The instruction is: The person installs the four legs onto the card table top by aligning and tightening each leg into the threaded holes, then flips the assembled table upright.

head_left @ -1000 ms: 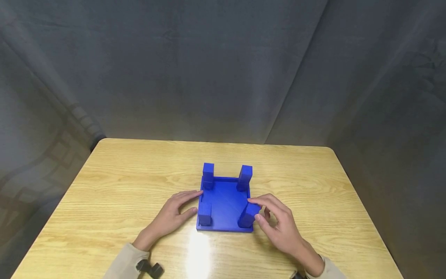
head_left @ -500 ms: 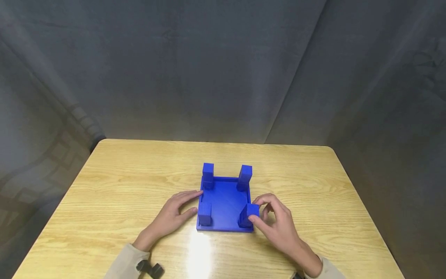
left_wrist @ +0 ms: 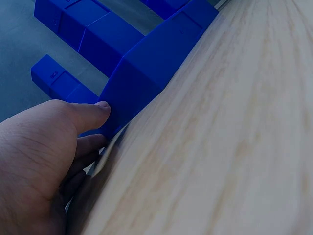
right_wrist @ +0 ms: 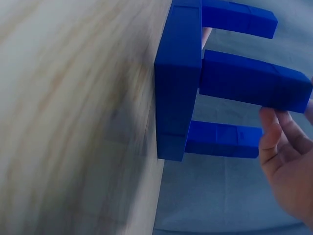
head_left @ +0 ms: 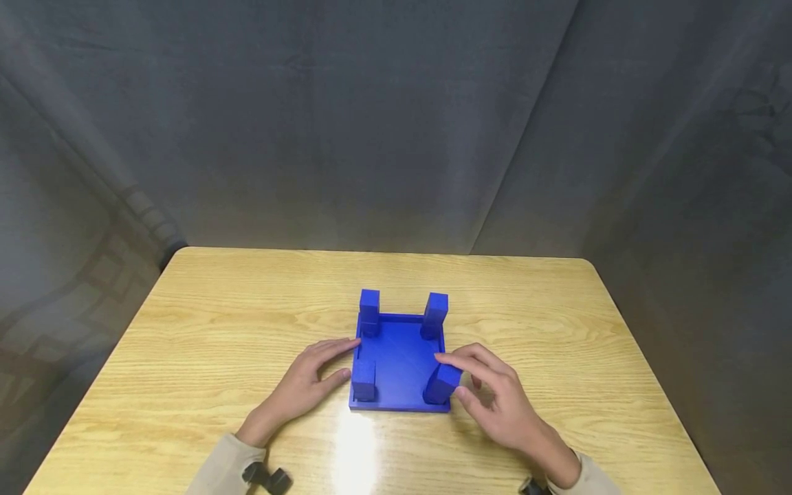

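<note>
A square blue tabletop (head_left: 401,361) lies flat on the table, with a raised rim and a blue leg standing at each corner, like a small upturned table. At the near right corner, my right hand (head_left: 502,405) pinches the top of the leg (head_left: 442,385) between thumb and fingers; that leg leans and looks turned. In the right wrist view this leg (right_wrist: 252,81) meets the tabletop at its base. My left hand (head_left: 303,381) rests at the left rim, fingers extended, and its thumb touches the tabletop's side (left_wrist: 142,73) in the left wrist view.
The near left leg (head_left: 364,380), far left leg (head_left: 370,311) and far right leg (head_left: 435,315) stand up from the tabletop. Under everything is a wooden table (head_left: 247,295), and a dark grey curtain (head_left: 346,137) hangs behind it.
The pinched leg's top has turned between the frames, squarer half a second ago and angled now. My right fingers shifted round it, the index reaching farther left. My left hand stayed still.
</note>
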Demonstrator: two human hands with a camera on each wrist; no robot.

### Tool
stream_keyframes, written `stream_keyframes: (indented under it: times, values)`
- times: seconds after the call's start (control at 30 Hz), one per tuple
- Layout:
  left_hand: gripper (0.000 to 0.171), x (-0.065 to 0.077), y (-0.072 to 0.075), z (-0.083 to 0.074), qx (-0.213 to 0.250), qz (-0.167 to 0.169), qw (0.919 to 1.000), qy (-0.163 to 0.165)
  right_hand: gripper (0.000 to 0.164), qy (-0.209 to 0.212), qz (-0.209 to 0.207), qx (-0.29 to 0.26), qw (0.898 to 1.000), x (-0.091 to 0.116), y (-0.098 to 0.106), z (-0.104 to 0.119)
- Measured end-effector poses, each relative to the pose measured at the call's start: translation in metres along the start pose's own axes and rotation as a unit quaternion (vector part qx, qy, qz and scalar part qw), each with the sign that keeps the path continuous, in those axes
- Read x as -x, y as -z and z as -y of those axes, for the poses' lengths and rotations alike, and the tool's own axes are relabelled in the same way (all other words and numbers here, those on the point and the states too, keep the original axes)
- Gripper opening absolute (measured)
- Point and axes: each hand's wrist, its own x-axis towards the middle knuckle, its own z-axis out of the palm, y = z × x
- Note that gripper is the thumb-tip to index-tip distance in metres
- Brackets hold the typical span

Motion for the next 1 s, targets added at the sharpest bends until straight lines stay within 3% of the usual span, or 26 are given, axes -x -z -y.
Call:
stream_keyframes:
  times: [0.13, 0.33, 0.53, 1.0]
  values:
    - [0.052, -0.0003, 0.0001, 0.0001, 0.001, -0.001, 1.0, -0.002, 0.054, -0.003, -0.01, 0.005, 1.0, 0.0001, 0.0, -0.0009]
    - [0.052, -0.0002, -0.0005, 0.0017, 0.002, 0.0, 1.0, -0.003, 0.043, -0.044, -0.032, 0.005, 0.999, 0.0011, -0.0019, -0.0017]
    - [0.053, -0.0003, -0.0002, 0.0029, 0.009, 0.004, 0.9999, 0.002, 0.034, -0.042, -0.041, 0.008, 0.998, 0.0021, -0.0032, -0.003]
    - [0.054, -0.0003, 0.0002, 0.0022, 0.005, 0.001, 1.0, 0.0, 0.057, -0.031, 0.025, 0.034, 0.999, 0.0017, 0.004, -0.0025]
